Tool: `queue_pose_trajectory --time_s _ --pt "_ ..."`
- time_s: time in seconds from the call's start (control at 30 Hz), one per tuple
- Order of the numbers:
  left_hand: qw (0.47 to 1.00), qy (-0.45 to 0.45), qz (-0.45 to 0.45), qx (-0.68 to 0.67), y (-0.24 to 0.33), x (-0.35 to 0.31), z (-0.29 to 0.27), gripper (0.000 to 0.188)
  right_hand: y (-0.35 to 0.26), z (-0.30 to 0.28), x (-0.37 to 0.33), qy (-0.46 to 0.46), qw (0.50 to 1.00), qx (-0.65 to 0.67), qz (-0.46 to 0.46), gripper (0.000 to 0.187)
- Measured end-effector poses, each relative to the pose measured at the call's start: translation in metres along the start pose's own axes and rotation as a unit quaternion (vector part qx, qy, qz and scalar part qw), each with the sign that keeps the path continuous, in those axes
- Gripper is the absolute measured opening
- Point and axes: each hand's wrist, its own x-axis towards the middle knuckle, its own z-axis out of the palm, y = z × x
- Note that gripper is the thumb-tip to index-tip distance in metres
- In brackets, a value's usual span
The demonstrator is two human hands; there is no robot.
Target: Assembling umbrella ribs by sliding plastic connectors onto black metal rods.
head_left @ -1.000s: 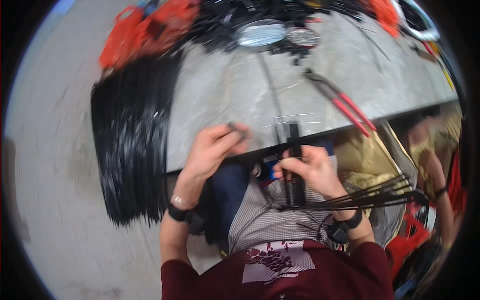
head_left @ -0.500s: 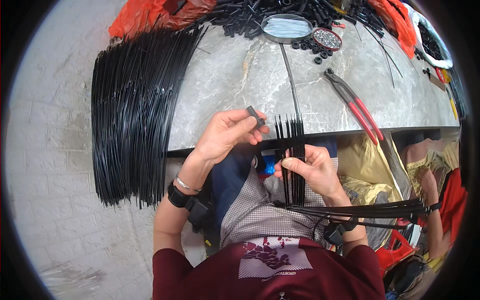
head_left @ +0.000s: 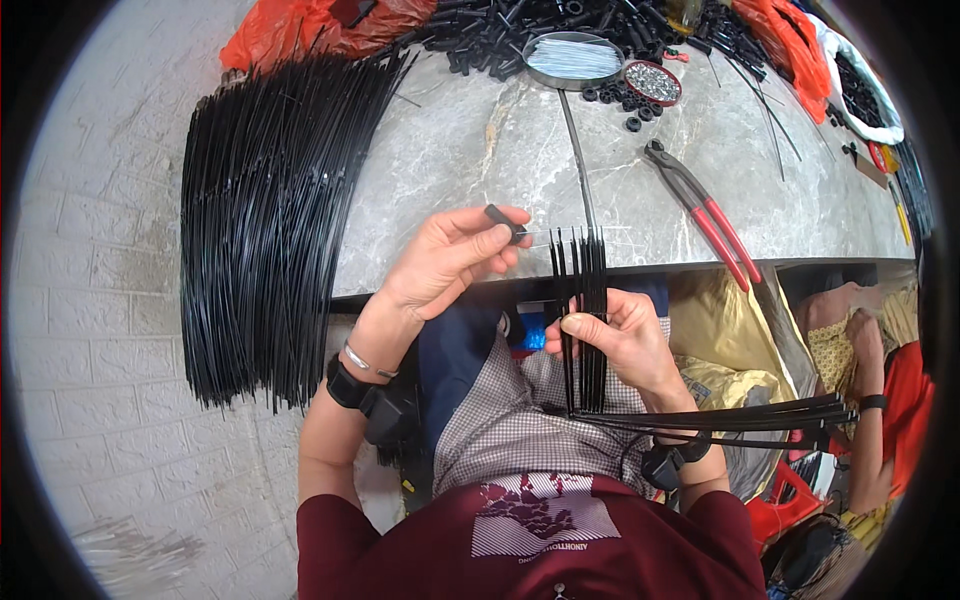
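Note:
My left hand [head_left: 445,262] pinches a short black plastic tube [head_left: 505,223] between thumb and fingers, just above the table's near edge. Thin pale wire [head_left: 612,228] stretches rightward from the tube, across the tips of a bunch of thin black rods [head_left: 594,270]. These look like umbrella ribs and stand upright, side by side, in my right hand [head_left: 632,340], whose thumb presses across them. Over my lap the ribs meet long black stretchers [head_left: 720,417] that fan out to the right. Whether the wire passes through the rib tips is too fine to tell.
A thick stack of black rods [head_left: 265,220] overhangs the grey table [head_left: 450,150] on the left. Red-handled pincers [head_left: 705,215] lie at right. Farther back are a tin of white wires [head_left: 573,58], a dish of small metal parts [head_left: 653,82] and black plastic pieces [head_left: 480,40]. Another person's arm [head_left: 868,430] shows at right.
My left hand has drawn the black tube slightly left and up, away from the rib tips. My right hand keeps its grip with hardly any movement.

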Motion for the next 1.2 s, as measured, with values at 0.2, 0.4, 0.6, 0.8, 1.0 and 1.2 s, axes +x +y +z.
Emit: queue_pose_trajectory --time_s 0.2,0.4,0.6,0.8,1.0,1.2 --pt "1.0 0.013 -0.009 0.015 0.007 0.0 0.001 0.03 -0.001 -0.001 0.001 0.003 1.0 -0.007 0.0 0.01" --pt "0.995 0.023 -0.008 0.092 0.006 0.003 0.008 0.027 -0.004 0.001 0.002 0.002 1.0 -0.002 0.006 0.01" --pt "0.996 0.025 0.009 0.09 0.0 0.005 0.008 0.026 -0.004 0.002 0.002 0.002 1.0 -0.008 0.011 0.01" --pt "0.997 0.016 -0.013 0.073 0.0 0.005 0.011 0.027 -0.002 0.003 0.004 -0.006 1.0 -0.006 0.021 0.01" --pt "0.996 0.01 -0.011 0.087 -0.002 0.008 0.006 0.028 -0.002 0.005 0.006 -0.01 1.0 -0.007 0.026 0.01" --pt "0.995 -0.007 -0.006 0.097 0.0 0.009 0.01 0.028 -0.001 0.003 0.006 -0.01 1.0 -0.009 0.026 0.011"
